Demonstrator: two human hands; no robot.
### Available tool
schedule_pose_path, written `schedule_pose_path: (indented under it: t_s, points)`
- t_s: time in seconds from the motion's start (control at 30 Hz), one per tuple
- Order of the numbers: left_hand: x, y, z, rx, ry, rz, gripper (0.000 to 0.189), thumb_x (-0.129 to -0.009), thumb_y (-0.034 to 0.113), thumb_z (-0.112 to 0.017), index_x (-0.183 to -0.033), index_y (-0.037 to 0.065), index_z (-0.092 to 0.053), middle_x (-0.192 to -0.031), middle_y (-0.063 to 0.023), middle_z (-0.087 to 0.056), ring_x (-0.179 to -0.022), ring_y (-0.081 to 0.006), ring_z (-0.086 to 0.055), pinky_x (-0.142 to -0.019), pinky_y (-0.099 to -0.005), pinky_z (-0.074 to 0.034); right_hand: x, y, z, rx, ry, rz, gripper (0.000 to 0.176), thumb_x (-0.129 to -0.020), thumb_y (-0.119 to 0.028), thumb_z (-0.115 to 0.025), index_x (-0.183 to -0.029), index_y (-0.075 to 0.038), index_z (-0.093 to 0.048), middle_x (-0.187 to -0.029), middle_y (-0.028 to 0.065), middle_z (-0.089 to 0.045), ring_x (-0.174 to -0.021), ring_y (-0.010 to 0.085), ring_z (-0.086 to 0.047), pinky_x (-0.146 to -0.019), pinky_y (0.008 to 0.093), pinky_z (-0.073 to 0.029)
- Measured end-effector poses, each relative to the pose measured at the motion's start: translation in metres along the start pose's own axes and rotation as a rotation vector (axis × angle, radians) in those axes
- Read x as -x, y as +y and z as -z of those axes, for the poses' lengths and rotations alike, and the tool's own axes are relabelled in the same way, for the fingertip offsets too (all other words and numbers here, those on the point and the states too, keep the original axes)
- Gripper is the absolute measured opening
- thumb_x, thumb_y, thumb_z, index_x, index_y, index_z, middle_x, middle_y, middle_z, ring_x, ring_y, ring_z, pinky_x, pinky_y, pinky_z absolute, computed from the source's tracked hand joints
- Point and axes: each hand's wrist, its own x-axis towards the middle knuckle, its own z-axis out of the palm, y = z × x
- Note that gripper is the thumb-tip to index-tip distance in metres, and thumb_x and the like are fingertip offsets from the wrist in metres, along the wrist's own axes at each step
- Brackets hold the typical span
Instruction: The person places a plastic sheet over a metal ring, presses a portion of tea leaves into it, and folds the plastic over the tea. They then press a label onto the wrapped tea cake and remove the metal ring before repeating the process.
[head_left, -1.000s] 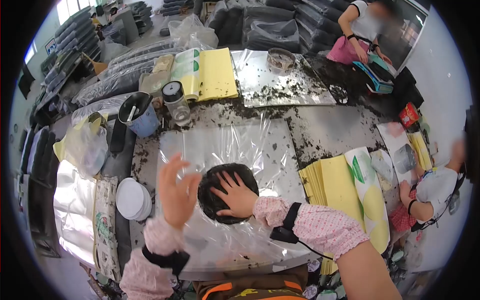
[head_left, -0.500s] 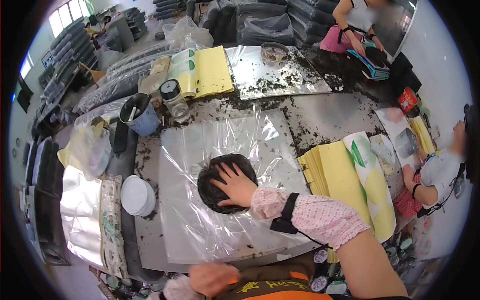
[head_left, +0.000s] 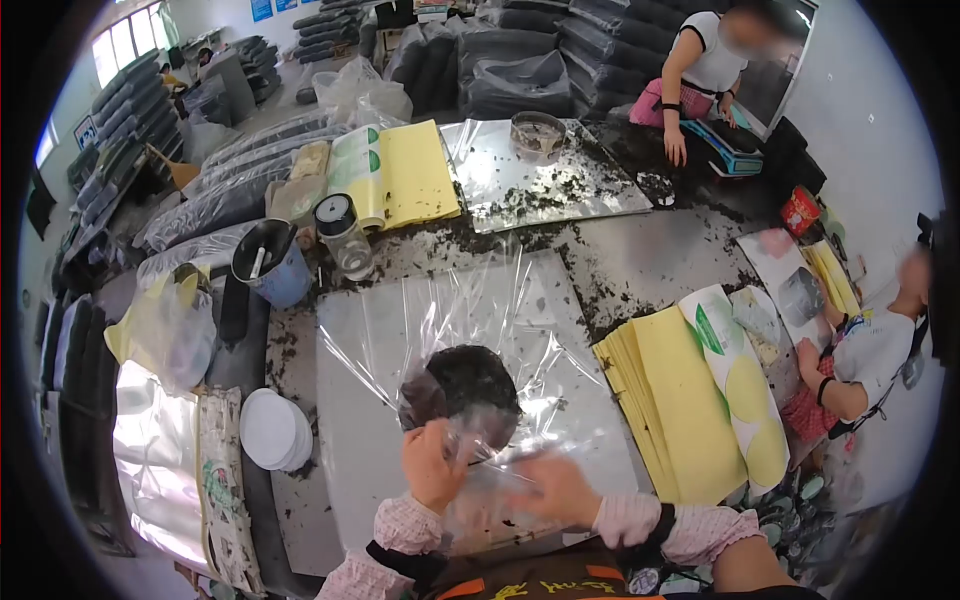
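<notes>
We note a round dark cake (head_left: 485,385) near the middle of the near counter (head_left: 640,250), lying on a creased clear film (head_left: 375,335); a fold of the film covers its left and near edges. Our left hand (head_left: 435,465) is at the near left edge of the cake, fingers closed in on a gathered piece of film. Our right hand (head_left: 552,488) is over the film on the near right side, blurred; we cannot tell how far its fingers are apart or whether they grip. Close on our right, a fanned stack of yellow paper (head_left: 680,405) lies beside the film, with green-and-white printed sheets (head_left: 735,385) along its outer side. On our left, white round lids (head_left: 270,430) sit just beside the film. Beyond its far left corner stand a blue bucket (head_left: 285,280) with a handle poking out and a glass jar (head_left: 345,240) with a black lid. Behind the jar, more yellow paper (head_left: 418,175); next to it, a shiny metal sheet (head_left: 560,190) strewn with dark crumbs, bearing a round ring (head_left: 537,136). Crumbs are also scattered on the counter. One co-worker (head_left: 700,70) is at the far right by a blue scale (head_left: 730,152), another (head_left: 865,355) on our right, past the printed sheets. A red tub (head_left: 800,210) sits between them.
</notes>
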Motion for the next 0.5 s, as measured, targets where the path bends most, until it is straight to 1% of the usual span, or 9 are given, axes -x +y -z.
schedule_pose_path:
  t_s: [0.03,0.13,0.17,0.2,0.27,0.3,0.4,0.47,0.5]
  points:
    - [-0.003,0.008,-0.005,-0.006,0.075,0.112,0.054,-0.077,0.014,-0.079,-0.124,0.004,-0.054,-0.105,-0.016,-0.06,-0.091,-0.0333,-0.06,-0.079,-0.0451,-0.045,-0.009,0.0,0.022,0.017,0.017,-0.279,0.055,-0.083,-0.039,-0.078,-0.118,0.0,-0.062,-0.109,0.0161,-0.064,-0.108,0.0342,-0.06,-0.094,0.0431,-0.047]
    - [-0.016,0.024,-0.011,-0.077,0.254,0.102,0.061,-0.073,0.005,-0.079,-0.127,0.003,-0.052,-0.111,-0.0152,-0.058,-0.092,-0.0359,-0.057,-0.079,-0.0456,-0.044,-0.065,0.029,0.008,-0.011,0.453,-0.11,0.075,-0.08,-0.028,-0.081,-0.138,0.005,-0.046,-0.127,0.0229,-0.057,-0.119,0.0404,-0.056,-0.103,0.0454,-0.044]
    - [-0.017,0.028,-0.006,-0.087,0.164,0.142,0.071,-0.071,0.001,-0.077,-0.136,0.001,-0.048,-0.122,-0.0179,-0.052,-0.104,-0.038,-0.055,-0.088,-0.0452,-0.044,-0.09,0.015,0.003,0.041,0.478,0.021,0.069,-0.081,-0.024,-0.079,-0.136,0.005,-0.048,-0.127,0.0224,-0.058,-0.119,0.0405,-0.056,-0.103,0.0453,-0.044]
    - [-0.017,0.028,-0.006,-0.046,0.232,0.081,0.076,-0.071,0.001,-0.078,-0.139,0.0,-0.045,-0.125,-0.0191,-0.051,-0.109,-0.038,-0.054,-0.093,-0.045,-0.043,-0.104,0.008,-0.001,0.09,0.499,0.153,0.064,-0.082,-0.02,-0.077,-0.135,0.004,-0.05,-0.126,0.0218,-0.059,-0.119,0.0407,-0.056,-0.103,0.0453,-0.044]
    - [-0.014,0.021,0.001,0.023,0.353,-0.049,0.084,-0.07,0.003,-0.078,-0.145,-0.001,-0.04,-0.129,-0.0214,-0.048,-0.118,-0.038,-0.051,-0.102,-0.0447,-0.041,-0.103,0.013,-0.023,0.118,0.374,0.261,0.054,-0.082,-0.013,-0.072,-0.131,0.003,-0.055,-0.125,0.0204,-0.06,-0.119,0.0392,-0.057,-0.102,0.0438,-0.046]
    - [-0.012,0.015,0.012,0.085,0.378,-0.132,0.093,-0.071,0.009,-0.081,-0.15,-0.003,-0.034,-0.141,-0.0251,-0.04,-0.133,-0.0374,-0.043,-0.112,-0.044,-0.035,-0.106,0.018,-0.031,0.138,0.318,0.321,0.05,-0.082,-0.009,-0.07,-0.129,0.003,-0.057,-0.125,0.0197,-0.061,-0.119,0.0385,-0.057,-0.101,0.043,-0.047]
    - [-0.04,0.018,0.036,0.52,0.199,-0.036,0.093,-0.073,0.015,-0.082,-0.15,-0.002,-0.035,-0.146,-0.0235,-0.041,-0.139,-0.036,-0.04,-0.116,-0.0469,-0.031,-0.108,0.016,-0.035,0.063,0.122,0.13,0.043,-0.081,-0.006,-0.067,-0.124,0.002,-0.061,-0.125,0.0181,-0.063,-0.121,0.0342,-0.057,-0.101,0.0401,-0.048]
    - [-0.055,0.025,0.021,-0.023,0.094,-0.223,0.061,-0.083,0.024,-0.076,-0.136,0.002,-0.055,-0.137,-0.018,-0.054,-0.136,-0.0367,-0.045,-0.119,-0.0519,-0.026,-0.108,0.014,-0.018,-0.164,0.046,0.145,0.036,-0.084,-0.004,-0.063,-0.119,0.002,-0.065,-0.12,0.0177,-0.066,-0.114,0.0312,-0.063,-0.096,0.0366,-0.051]
    - [-0.056,0.024,0.016,-0.064,0.068,-0.224,0.055,-0.084,0.026,-0.074,-0.131,0.002,-0.058,-0.133,-0.0174,-0.057,-0.133,-0.0369,-0.048,-0.119,-0.0523,-0.026,-0.105,0.021,0.001,-0.329,-0.035,0.121,0.034,-0.085,-0.004,-0.061,-0.118,0.003,-0.066,-0.118,0.0175,-0.067,-0.111,0.0298,-0.065,-0.094,0.0356,-0.051]
